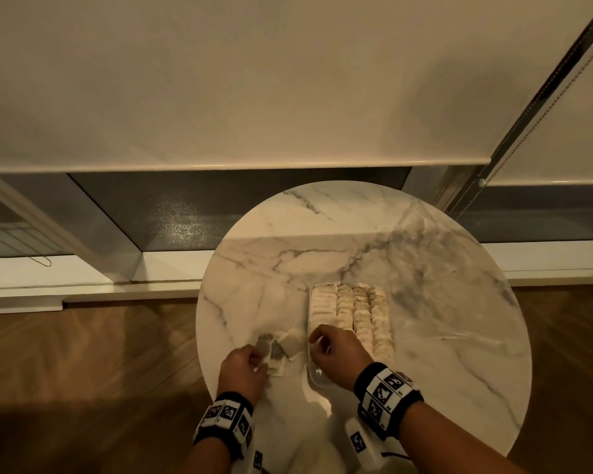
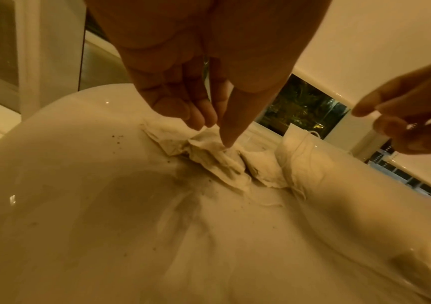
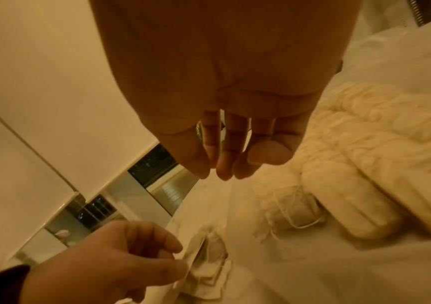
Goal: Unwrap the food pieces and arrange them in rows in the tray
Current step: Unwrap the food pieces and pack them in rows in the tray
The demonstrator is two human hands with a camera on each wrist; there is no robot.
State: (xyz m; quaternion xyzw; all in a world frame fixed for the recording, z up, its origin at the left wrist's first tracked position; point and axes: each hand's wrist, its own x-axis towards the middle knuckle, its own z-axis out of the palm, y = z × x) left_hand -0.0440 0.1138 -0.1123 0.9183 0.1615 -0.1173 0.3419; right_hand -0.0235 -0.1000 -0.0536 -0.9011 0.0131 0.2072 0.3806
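Both hands (image 1: 288, 357) flank wrappers (image 1: 278, 350) beside tray (image 1: 311, 304)

We see a white table (image 1: 425, 268) veined grey, cream food pieces (image 1: 360, 309), black-and-white checked wristbands (image 1: 386, 393), brown wood floor (image 1: 100, 354).

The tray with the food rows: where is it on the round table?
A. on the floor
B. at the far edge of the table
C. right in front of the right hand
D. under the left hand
C: the tray with its rows lies on the table directly ahead of the right hand; the left hand touches loose wrappers beside it.
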